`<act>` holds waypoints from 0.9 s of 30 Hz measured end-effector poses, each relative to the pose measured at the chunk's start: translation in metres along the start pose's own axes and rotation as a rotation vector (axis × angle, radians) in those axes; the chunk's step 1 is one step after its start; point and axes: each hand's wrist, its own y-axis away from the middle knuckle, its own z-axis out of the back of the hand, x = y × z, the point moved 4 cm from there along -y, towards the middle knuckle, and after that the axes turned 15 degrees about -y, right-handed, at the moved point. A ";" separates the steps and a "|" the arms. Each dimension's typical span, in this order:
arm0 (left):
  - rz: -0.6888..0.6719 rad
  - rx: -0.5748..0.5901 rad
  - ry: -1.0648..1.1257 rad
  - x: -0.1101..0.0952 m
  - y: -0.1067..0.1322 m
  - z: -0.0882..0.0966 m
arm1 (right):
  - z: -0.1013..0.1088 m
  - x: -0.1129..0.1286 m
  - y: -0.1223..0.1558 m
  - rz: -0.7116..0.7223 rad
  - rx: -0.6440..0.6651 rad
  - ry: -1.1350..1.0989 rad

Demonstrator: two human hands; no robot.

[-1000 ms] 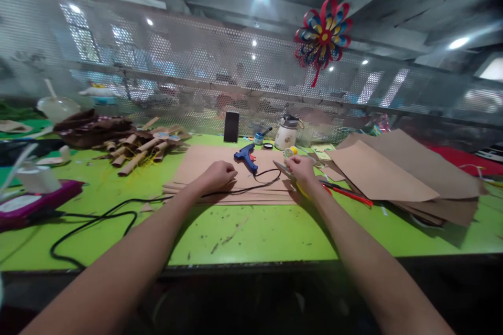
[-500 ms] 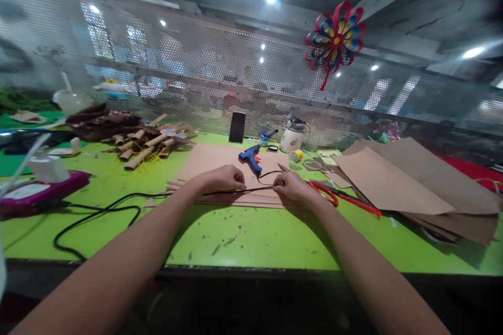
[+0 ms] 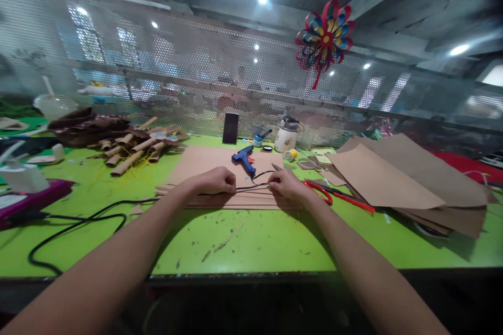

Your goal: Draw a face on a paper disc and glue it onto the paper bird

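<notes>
The left hand [image 3: 220, 180] and right hand [image 3: 286, 184] each pinch a black cord [image 3: 252, 187] across the near edge of the brown paper stack [image 3: 196, 161], with red-handled scissors [image 3: 320, 192] partly under the right. Just beyond, the blue glue gun [image 3: 245, 159] lies on the stack; toward the green bench's [image 3: 271, 246] far left corner are paper rolls [image 3: 133, 154], and along its right side, large brown sheets [image 3: 387, 175].
</notes>
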 end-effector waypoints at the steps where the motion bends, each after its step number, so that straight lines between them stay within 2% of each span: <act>1: -0.001 -0.001 0.003 0.000 0.000 0.000 | 0.000 0.000 0.000 0.001 0.000 -0.001; 10: -0.017 0.001 0.032 0.006 -0.003 -0.003 | -0.007 -0.008 -0.003 -0.042 0.016 0.028; 22: -0.016 0.017 -0.007 -0.001 0.004 0.001 | -0.013 -0.011 -0.003 -0.193 0.041 -0.049; 27: -0.017 0.046 -0.044 0.000 0.002 -0.001 | -0.011 -0.011 -0.003 -0.162 0.032 -0.063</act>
